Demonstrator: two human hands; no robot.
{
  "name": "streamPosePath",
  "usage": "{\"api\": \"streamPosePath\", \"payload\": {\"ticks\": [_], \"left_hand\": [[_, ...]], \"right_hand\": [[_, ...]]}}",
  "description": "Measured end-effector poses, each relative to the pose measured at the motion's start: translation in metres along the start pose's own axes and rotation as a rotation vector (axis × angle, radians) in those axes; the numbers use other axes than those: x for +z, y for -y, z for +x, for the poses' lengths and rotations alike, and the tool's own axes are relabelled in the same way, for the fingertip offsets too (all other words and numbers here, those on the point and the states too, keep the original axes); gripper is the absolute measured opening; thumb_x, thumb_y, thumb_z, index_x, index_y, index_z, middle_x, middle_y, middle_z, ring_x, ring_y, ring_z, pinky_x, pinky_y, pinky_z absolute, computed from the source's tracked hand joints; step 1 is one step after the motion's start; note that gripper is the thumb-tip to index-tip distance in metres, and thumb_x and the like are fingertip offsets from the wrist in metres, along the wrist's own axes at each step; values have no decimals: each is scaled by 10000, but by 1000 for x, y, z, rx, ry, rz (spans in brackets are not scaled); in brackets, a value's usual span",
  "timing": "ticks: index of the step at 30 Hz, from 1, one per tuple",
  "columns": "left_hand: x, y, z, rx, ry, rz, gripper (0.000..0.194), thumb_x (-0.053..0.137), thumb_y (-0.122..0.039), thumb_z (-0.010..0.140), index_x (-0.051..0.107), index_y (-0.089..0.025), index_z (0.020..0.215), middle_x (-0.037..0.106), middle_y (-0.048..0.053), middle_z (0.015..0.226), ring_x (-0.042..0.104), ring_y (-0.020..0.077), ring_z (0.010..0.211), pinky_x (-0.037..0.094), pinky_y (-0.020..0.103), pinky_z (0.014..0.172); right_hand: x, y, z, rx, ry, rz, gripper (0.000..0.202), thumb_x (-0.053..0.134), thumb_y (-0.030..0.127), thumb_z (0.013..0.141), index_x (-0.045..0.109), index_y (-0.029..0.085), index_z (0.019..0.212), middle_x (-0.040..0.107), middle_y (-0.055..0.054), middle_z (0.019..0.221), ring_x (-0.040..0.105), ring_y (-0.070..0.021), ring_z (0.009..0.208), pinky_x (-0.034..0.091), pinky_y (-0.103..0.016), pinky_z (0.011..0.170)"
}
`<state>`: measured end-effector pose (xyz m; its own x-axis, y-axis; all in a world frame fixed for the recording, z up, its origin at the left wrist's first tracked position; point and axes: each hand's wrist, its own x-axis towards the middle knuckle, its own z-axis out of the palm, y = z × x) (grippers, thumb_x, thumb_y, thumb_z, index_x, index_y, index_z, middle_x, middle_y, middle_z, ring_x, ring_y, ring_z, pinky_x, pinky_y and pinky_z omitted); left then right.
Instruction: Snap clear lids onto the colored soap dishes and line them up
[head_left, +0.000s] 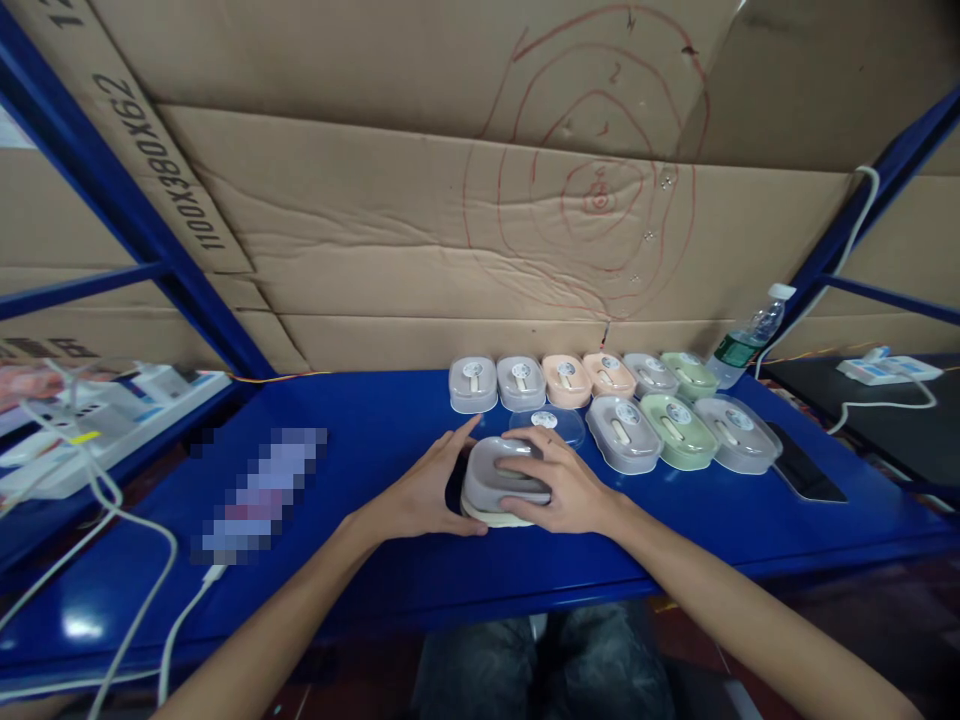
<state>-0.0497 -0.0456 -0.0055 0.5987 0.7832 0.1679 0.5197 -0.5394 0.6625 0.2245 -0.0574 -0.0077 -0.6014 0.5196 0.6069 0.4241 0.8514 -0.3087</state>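
A grey plastic lunch box (491,483) sits at the middle of the blue table, with a pale cream rim or piece (499,519) under it. My left hand (431,490) spans its left side, thumb at the near lower edge and fingers at the far side. My right hand (574,485) grips it from the right, some fingertips reaching over into its hollow top. Just behind lies a clear plastic lid (566,428) with a round label, partly hidden by my right hand.
Several lidded boxes in grey, peach and green (679,430) stand in rows at the back right. A water bottle (742,345) and a dark phone (806,465) are beside them. A blurred-out device (262,490) with a white cable lies left, near power strips (112,430). Cardboard (375,200) walls the back.
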Motion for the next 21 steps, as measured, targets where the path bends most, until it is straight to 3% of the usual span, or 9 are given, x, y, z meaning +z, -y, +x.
{"api": "streamPosePath", "payload": {"ticks": [9, 17, 21], "left_hand": [[-1, -10, 2, -11, 23, 75, 1324, 974, -521, 695, 173, -301, 1725, 561, 164, 1539, 495, 438, 1476, 368, 658, 1240], [-1, -8, 1, 42, 39, 128, 1151, 966, -545, 711, 345, -285, 1645, 463, 163, 1654, 447, 432, 1515, 355, 647, 1255], [-3, -11, 4, 74, 65, 138, 1006, 958, -545, 721, 461, -266, 1550, 567, 139, 1530, 510, 411, 1428, 381, 638, 1227]], "right_hand": [[2, 6, 0, -55, 65, -50, 404, 724, 532, 975, 732, 241, 1255, 629, -147, 1447, 601, -330, 1332, 517, -564, 1098], [6, 5, -2, -99, 120, -124, 426, 690, 546, 992, 715, 219, 1263, 627, -171, 1443, 583, -355, 1339, 523, -578, 1080], [3, 7, -2, -91, 129, -79, 476, 694, 550, 978, 692, 214, 1315, 614, -173, 1464, 579, -359, 1353, 506, -587, 1105]]}}
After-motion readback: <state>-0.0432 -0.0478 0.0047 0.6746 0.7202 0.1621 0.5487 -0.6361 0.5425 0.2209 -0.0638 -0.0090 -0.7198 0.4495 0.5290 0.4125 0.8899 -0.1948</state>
